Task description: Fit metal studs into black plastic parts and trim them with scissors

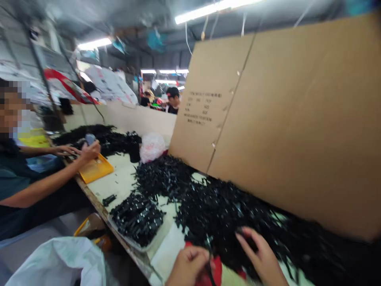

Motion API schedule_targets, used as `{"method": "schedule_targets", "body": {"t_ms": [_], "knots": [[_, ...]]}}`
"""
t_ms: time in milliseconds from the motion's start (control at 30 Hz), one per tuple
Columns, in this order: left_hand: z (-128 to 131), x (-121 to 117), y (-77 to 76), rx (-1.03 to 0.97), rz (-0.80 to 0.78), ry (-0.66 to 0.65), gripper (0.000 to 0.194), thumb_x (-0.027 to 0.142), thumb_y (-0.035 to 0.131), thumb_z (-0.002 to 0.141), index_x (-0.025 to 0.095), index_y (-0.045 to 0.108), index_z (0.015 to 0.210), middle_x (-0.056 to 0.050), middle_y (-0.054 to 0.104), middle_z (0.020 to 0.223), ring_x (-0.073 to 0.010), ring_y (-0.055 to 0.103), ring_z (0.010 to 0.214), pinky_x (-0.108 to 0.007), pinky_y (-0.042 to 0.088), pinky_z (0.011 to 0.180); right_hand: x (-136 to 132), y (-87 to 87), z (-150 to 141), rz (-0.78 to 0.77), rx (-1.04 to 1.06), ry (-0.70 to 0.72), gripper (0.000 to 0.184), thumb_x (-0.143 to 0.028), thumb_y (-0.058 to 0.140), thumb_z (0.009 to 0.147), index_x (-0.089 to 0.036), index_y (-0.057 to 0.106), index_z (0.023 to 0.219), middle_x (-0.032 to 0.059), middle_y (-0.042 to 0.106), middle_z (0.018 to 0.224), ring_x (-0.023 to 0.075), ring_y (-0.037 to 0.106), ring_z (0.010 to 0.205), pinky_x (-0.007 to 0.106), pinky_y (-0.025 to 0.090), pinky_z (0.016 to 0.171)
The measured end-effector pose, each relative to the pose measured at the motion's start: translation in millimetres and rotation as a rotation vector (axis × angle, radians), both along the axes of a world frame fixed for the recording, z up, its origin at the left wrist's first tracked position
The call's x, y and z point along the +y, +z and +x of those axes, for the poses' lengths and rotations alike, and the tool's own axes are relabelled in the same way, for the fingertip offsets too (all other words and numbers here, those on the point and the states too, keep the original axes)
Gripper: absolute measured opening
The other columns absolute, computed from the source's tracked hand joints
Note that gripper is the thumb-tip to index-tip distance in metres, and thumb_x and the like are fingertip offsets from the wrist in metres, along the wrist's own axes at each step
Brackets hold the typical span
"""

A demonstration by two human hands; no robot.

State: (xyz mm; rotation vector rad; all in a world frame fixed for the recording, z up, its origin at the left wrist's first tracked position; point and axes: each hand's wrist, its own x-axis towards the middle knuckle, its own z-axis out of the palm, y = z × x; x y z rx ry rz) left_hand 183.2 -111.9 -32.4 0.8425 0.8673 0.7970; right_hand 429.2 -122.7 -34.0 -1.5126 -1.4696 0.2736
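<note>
Head view: right of the packed tray point(143, 250), your left hand point(192, 264) pinched a thin black strip point(211, 272) in its fingers, beside something red point(218, 267). Farther right of that tray, your right hand point(262, 256) was at the black pile point(208, 210), thumb and finger bent; couldn't tell if they gripped a piece. Pile spread over the bench point(122, 172), right of and beyond the packed tray. Beyond it to the left, a co-worker's hand point(91, 150) hovered near a yellow tray point(98, 169).
</note>
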Motion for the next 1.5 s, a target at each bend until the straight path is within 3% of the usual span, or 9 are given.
{"method": "schedule_targets", "body": {"t_ms": [100,233,400,567,733,967,1133,1300,1500], "knots": [[-4.2,-8.9,23.5,-0.043,-0.058,0.006,0.045,0.056,0.078,0.056,0.015,0.073,0.073,-0.005,0.07,0.071,-0.0157,0.061,0.067,-0.024,0.047,0.061,-13.5,32.6,-35.3,-0.201,0.535,0.021,0.048,-0.053,0.07,0.074,-0.017,0.062,0.105,0.0076,0.068,0.088,0.0215,0.064,0.078,0.033,0.053,0.07],[-10.8,-18.5,53.7,-0.103,-0.095,-0.044,0.039,0.049,0.077,0.063,0.015,0.074,0.084,-0.008,0.072,0.086,-0.0188,0.064,0.083,-0.026,0.05,0.074,-39.0,52.2,-75.0,-0.328,0.831,0.235,0.055,-0.041,0.077,0.073,-0.02,0.056,0.12,-0.0007,0.063,0.077,0.0137,0.06,0.07,0.026,0.05,0.069],[-8.4,-38.7,57.2,-0.112,-0.075,-0.1,0.037,0.048,0.077,0.065,0.015,0.074,0.084,-0.009,0.072,0.088,-0.0205,0.065,0.086,-0.03,0.052,0.079,-65.2,51.7,-94.3,-0.26,0.841,0.264,0.04,-0.037,0.077,0.074,-0.02,0.06,0.106,-0.0012,0.064,0.08,0.0123,0.061,0.075,0.024,0.047,0.073],[-4.5,-49.2,46.8,-0.05,-0.009,-0.155,0.041,0.05,0.076,0.066,0.013,0.074,0.083,-0.009,0.072,0.083,-0.0195,0.065,0.083,-0.029,0.051,0.081,-74.9,52.6,-92.3,-0.257,0.854,0.231,0.039,-0.039,0.077,0.073,-0.02,0.054,0.098,-0.0006,0.066,0.078,0.0147,0.063,0.072,0.025,0.048,0.07],[-6.9,-54.4,51.5,0.002,-0.006,-0.165,0.042,0.051,0.076,0.066,0.013,0.072,0.081,-0.009,0.072,0.081,-0.0201,0.066,0.079,-0.028,0.054,0.071,-81.3,55.7,-87.7,-0.292,0.855,0.21,0.045,-0.038,0.078,0.072,-0.02,0.054,0.106,-0.0002,0.066,0.078,0.015,0.063,0.073,0.027,0.048,0.073],[-18.9,-52.4,58.2,-0.219,-0.388,-0.277,0.023,0.031,0.07,0.075,0.012,0.072,0.089,-0.011,0.072,0.088,-0.0189,0.068,0.079,-0.023,0.054,0.061,-86.8,50.7,-83.1,-0.289,0.877,0.453,0.039,-0.04,0.075,0.074,-0.021,0.059,0.104,0.0022,0.065,0.082,0.017,0.062,0.077,0.03,0.049,0.073],[-21.9,-51.6,55.2,-0.304,-0.485,-0.431,0.021,0.027,0.067,0.076,0.008,0.072,0.086,-0.012,0.072,0.089,-0.0199,0.069,0.078,-0.023,0.054,0.057,-90.4,47.8,-83.7,-0.265,0.886,0.523,0.036,-0.04,0.079,0.071,-0.021,0.062,0.096,0.0023,0.064,0.09,0.0152,0.06,0.081,0.027,0.047,0.075],[-16.8,-54.4,52.6,-0.261,-0.466,-0.37,0.02,0.027,0.066,0.078,0.008,0.071,0.08,-0.012,0.071,0.082,-0.0145,0.067,0.067,-0.021,0.055,0.062,-93.1,46.6,-84.5,-0.322,0.94,0.475,0.042,-0.043,0.081,0.067,-0.021,0.06,0.096,0.0018,0.065,0.083,0.0162,0.062,0.075,0.028,0.049,0.071],[-19.0,-56.8,63.4,-0.057,-0.185,-0.343,0.03,0.039,0.074,0.071,0.012,0.068,0.083,-0.012,0.072,0.091,-0.0169,0.067,0.071,-0.02,0.052,0.051,-90.5,46.3,-75.3,-0.262,0.949,0.216,0.043,-0.038,0.082,0.066,-0.02,0.062,0.1,0.0011,0.065,0.08,0.0137,0.059,0.071,0.025,0.047,0.067]]}}
